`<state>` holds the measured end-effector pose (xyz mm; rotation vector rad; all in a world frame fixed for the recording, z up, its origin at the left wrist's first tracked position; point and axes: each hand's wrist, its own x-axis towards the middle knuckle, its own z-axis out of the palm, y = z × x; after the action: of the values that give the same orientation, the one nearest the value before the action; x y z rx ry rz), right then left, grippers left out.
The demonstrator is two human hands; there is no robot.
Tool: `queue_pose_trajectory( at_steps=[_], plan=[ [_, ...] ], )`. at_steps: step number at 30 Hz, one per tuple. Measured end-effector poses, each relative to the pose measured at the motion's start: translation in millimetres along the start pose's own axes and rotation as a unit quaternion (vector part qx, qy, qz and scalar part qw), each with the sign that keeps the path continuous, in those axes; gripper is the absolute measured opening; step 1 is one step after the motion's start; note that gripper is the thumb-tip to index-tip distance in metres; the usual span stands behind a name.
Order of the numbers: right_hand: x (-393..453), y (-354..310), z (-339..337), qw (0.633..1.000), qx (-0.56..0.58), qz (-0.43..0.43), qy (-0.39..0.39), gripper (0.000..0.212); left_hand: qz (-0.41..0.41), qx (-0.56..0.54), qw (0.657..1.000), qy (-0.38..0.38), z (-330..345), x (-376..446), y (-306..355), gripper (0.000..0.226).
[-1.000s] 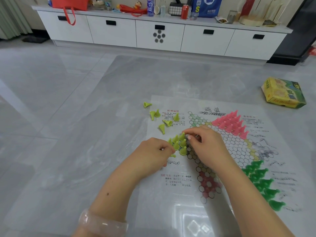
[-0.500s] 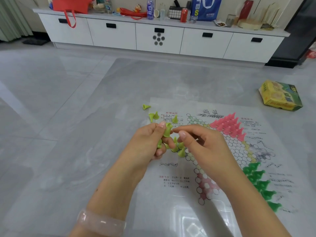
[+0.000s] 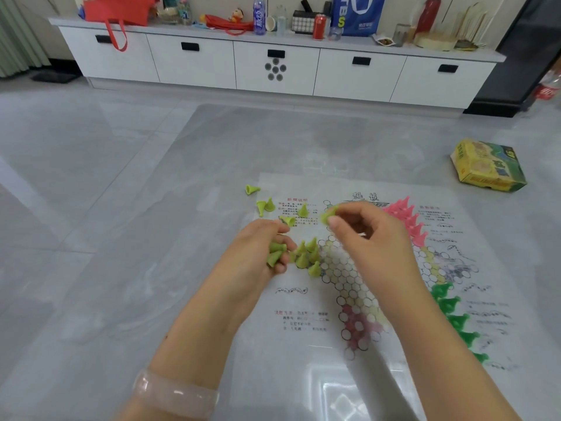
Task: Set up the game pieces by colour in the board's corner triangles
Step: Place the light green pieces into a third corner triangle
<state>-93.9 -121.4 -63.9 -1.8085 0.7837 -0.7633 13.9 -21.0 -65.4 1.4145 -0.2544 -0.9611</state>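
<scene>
Grey glossy floor tiles (image 3: 91, 208) carry a printed plastic board sheet (image 3: 379, 375), laid flat, hexagonal cell grid at centre. Left hand (image 3: 261, 253), pale bangle (image 3: 176, 393) on its wrist, curls its fingers round two light-green cone pieces (image 3: 275, 253), points toward the palm as far as visible. Right hand (image 3: 373, 235) pinches one light-green piece (image 3: 329, 214) between thumb and forefinger, raised over the grid's 11 o'clock region. Between the hands, five or six standing light-green cones (image 3: 308, 256) cluster on the grid's 9 o'clock corner; exact count uncertain, they overlap. Loose light-green pieces at 10–11 o'clock of the sheet: one lying on the floor off the sheet (image 3: 252, 189), a pair touching (image 3: 265, 206), one upright (image 3: 303, 211), one on its side (image 3: 288, 220) just beside the left fingertips. Pink pieces (image 3: 406, 217) fill the 1 o'clock corner, partly hidden by the right hand; count not readable. Dark-green pieces (image 3: 455, 320) line the 4 o'clock corner, at least five showing. Yellow-green game box (image 3: 488, 165) lies at 2 o'clock, well apart. White cabinet (image 3: 273, 71) with five drawer fronts along the back wall.
</scene>
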Motion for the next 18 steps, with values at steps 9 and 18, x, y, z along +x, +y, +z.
queue_pose_trajectory(
  at_steps=[9, 18],
  plan=[
    [13, 22, -1, 0.993, -0.113, 0.027, 0.035, 0.007, -0.009, -0.071, 0.997, 0.035, -19, 8, 1, 0.027],
    [16, 38, 8, 0.969, -0.248, 0.006, 0.018, 0.014, 0.026, -0.032, 0.999, 0.0, -21, 2, 4, 0.019]
  ],
)
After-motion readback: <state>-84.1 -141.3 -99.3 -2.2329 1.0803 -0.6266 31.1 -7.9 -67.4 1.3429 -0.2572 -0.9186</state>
